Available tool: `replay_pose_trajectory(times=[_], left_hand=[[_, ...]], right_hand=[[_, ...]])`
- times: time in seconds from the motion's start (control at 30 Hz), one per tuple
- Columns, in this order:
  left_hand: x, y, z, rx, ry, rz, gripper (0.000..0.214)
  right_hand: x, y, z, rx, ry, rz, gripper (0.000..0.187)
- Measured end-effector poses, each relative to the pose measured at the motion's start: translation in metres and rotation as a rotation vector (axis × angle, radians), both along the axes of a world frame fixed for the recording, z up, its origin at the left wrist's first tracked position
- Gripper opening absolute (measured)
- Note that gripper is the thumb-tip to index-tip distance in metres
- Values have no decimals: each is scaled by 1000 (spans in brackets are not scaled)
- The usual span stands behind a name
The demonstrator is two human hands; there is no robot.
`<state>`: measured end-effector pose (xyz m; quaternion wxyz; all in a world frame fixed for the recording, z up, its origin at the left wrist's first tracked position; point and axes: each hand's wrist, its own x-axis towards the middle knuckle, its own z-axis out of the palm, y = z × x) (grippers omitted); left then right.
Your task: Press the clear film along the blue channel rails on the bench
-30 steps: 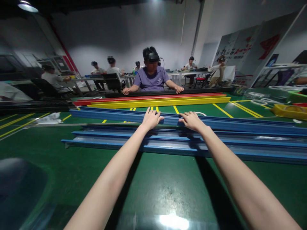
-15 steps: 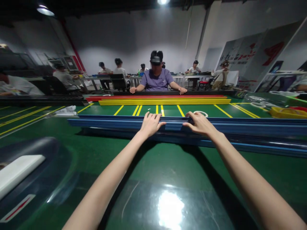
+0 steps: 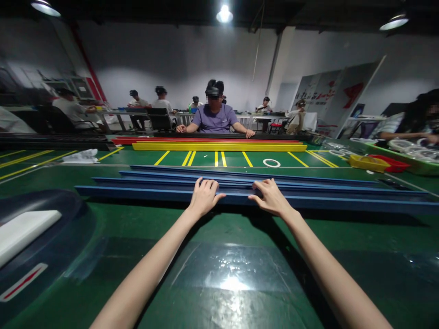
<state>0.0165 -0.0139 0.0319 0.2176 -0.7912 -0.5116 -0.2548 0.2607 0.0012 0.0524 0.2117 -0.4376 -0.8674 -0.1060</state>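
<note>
Left hand [image 3: 205, 197] and right hand [image 3: 270, 198] rest on the nearest blue rail [image 3: 137, 193] on the green table [image 3: 219, 237].

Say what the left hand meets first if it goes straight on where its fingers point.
Likely the second blue rail, just behind the nearest blue rail that the left hand rests on; depth is unclear.

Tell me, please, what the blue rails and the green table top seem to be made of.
The blue rails: likely painted metal, perhaps plastic; long, straight, thin-walled, with a soft sheen. The green table top: a smooth, glossy coating or mat, I think; it mirrors the ceiling lamp.
</note>
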Motion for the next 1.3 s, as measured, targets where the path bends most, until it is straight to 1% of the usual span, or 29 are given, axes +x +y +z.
replay_pose_trajectory(times=[0.2,0.37,0.53,0.73,0.87,0.93,1.03,1.1,1.2,1.3], left_hand=[[-7,-11,-12,-23,37,-21,35],[-15,-15,-16,-50,61,-28,34],[-24,-16,-21,-58,74,-31,33],[-49,-11,-28,-114,138,-63,35],[-67,-7,-28,-115,192,-66,37],[-73,-6,-27,-117,202,-67,38],[-77,-7,-25,-128,207,-65,41],[-78,-8,-24,-136,202,-64,42],[-72,-10,-21,-123,183,-76,42],[-50,-9,-19,-87,147,-109,39]], right_hand=[[-6,-15,-16,-48,9,-12,36],[-14,-24,-20,-91,-36,-45,38],[-25,-27,-23,-117,-37,-70,38],[-47,-27,-31,-96,-49,-83,38],[-62,-24,-35,-55,-17,-108,42],[-65,-22,-36,-52,2,-98,46],[-60,-19,-36,-63,0,-49,54],[-49,-17,-36,-67,-2,-36,56],[-22,-14,-36,-77,23,-103,47],[11,-12,-36,-60,23,-205,42]])
